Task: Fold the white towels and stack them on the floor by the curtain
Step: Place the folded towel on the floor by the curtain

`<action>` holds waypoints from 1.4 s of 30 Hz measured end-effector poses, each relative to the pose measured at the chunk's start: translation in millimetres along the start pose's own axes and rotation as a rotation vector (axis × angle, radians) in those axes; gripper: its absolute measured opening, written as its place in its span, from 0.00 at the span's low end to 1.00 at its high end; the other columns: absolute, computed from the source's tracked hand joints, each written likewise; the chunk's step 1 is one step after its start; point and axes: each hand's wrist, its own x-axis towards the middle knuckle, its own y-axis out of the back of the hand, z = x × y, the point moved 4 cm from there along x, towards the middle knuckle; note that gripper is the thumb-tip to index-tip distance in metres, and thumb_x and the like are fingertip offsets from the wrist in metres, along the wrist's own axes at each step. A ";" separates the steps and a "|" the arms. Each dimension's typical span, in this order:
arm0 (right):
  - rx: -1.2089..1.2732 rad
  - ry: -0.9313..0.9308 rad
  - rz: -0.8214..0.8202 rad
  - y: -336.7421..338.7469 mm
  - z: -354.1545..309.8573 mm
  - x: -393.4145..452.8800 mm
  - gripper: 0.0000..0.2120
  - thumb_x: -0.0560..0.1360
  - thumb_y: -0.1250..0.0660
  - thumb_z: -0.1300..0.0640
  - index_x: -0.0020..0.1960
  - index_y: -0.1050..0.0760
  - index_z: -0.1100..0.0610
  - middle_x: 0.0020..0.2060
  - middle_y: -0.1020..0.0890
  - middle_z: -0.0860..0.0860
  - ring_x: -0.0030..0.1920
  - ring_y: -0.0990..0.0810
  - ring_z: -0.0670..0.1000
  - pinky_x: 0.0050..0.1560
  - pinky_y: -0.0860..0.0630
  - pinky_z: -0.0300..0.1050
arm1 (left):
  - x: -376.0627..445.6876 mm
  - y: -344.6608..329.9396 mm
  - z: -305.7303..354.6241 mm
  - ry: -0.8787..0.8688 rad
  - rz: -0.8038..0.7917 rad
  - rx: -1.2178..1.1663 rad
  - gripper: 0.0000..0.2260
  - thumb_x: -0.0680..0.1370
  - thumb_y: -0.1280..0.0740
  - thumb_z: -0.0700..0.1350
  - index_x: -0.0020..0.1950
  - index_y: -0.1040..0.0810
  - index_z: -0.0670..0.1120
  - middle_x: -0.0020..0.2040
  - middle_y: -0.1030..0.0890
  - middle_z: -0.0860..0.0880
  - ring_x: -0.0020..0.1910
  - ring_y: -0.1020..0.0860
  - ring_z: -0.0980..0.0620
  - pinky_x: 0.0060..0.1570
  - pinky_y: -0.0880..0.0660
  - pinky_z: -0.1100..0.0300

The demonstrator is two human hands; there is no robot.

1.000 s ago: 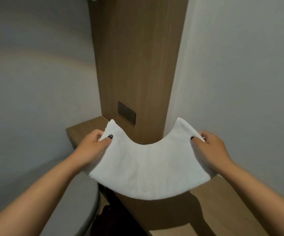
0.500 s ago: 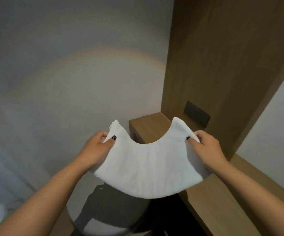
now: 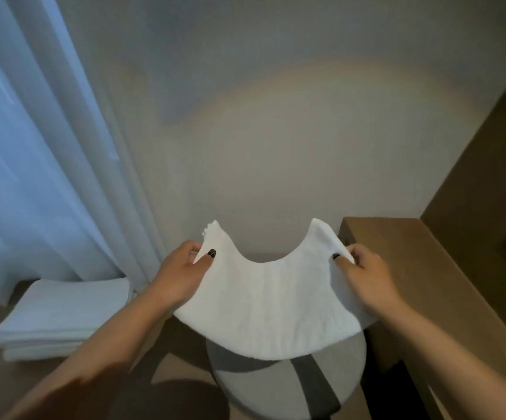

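Between the two hands, held up in the air over a round grey stool (image 3: pixel 288 386), hangs a folded white towel (image 3: pixel 271 304), sagging in the middle. At its left edge the left hand (image 3: pixel 179 275) pinches it, thumb on top and fingers (image 3: pixel 189 248) curled under; at its right edge the right hand (image 3: pixel 366 275) grasps it the same way. Far to the left, a stack of folded towels (image 3: pixel 60 316) lies on the floor (image 3: pixel 18 386) at the foot of the curtain (image 3: pixel 42 153). On the right stands a wooden worktop (image 3: pixel 421 286).
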 end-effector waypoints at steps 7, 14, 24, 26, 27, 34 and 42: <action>-0.007 0.089 -0.194 -86.1 -50.3 47.8 0.11 0.80 0.38 0.56 0.39 0.31 0.55 0.32 0.27 0.50 0.31 0.30 0.48 0.31 0.35 0.42 | 17.3 55.3 -56.6 0.163 0.126 0.060 0.09 0.81 0.39 0.54 0.57 0.26 0.50 0.51 0.22 0.53 0.47 0.25 0.56 0.42 0.32 0.61; -0.044 0.190 -0.331 -167.2 -105.7 64.2 0.08 0.79 0.36 0.55 0.42 0.27 0.55 0.34 0.23 0.48 0.34 0.27 0.45 0.33 0.33 0.38 | 22.4 117.7 -117.9 0.300 0.240 0.029 0.14 0.77 0.35 0.58 0.52 0.25 0.49 0.45 0.24 0.51 0.46 0.27 0.51 0.48 0.35 0.58; -0.091 0.173 -0.454 -312.3 -176.5 57.2 0.11 0.78 0.35 0.51 0.39 0.29 0.54 0.33 0.25 0.46 0.32 0.29 0.41 0.30 0.34 0.31 | 75.9 247.6 -252.4 0.399 0.298 0.136 0.13 0.79 0.32 0.47 0.34 0.22 0.49 0.33 0.24 0.50 0.41 0.23 0.45 0.39 0.35 0.55; -0.074 0.118 -0.453 -348.9 -188.5 53.1 0.13 0.79 0.35 0.52 0.37 0.32 0.53 0.32 0.26 0.45 0.31 0.29 0.41 0.30 0.33 0.30 | 100.5 277.3 -285.9 0.399 0.257 0.136 0.10 0.79 0.33 0.48 0.39 0.19 0.48 0.37 0.21 0.49 0.42 0.22 0.46 0.41 0.31 0.55; -0.065 0.090 -0.451 -368.3 -193.4 50.4 0.13 0.79 0.34 0.52 0.37 0.32 0.53 0.32 0.26 0.45 0.31 0.30 0.41 0.30 0.33 0.30 | 113.4 292.0 -300.8 0.394 0.225 0.140 0.10 0.79 0.33 0.49 0.43 0.17 0.46 0.40 0.19 0.48 0.44 0.21 0.46 0.44 0.29 0.54; -0.058 -0.133 -0.386 -505.7 -224.8 15.0 0.04 0.79 0.35 0.50 0.48 0.27 0.51 0.39 0.23 0.43 0.40 0.24 0.44 0.36 0.31 0.37 | 172.6 363.0 -414.0 0.380 0.087 0.146 0.07 0.80 0.35 0.48 0.53 0.20 0.47 0.45 0.19 0.50 0.45 0.22 0.49 0.43 0.30 0.55; -0.118 -0.265 -0.398 -634.4 -203.7 -17.6 0.06 0.79 0.35 0.51 0.44 0.30 0.49 0.35 0.25 0.44 0.35 0.26 0.43 0.33 0.35 0.36 | 176.4 363.8 -553.2 0.520 0.054 0.017 0.05 0.82 0.39 0.43 0.50 0.24 0.46 0.45 0.21 0.47 0.43 0.23 0.48 0.38 0.30 0.56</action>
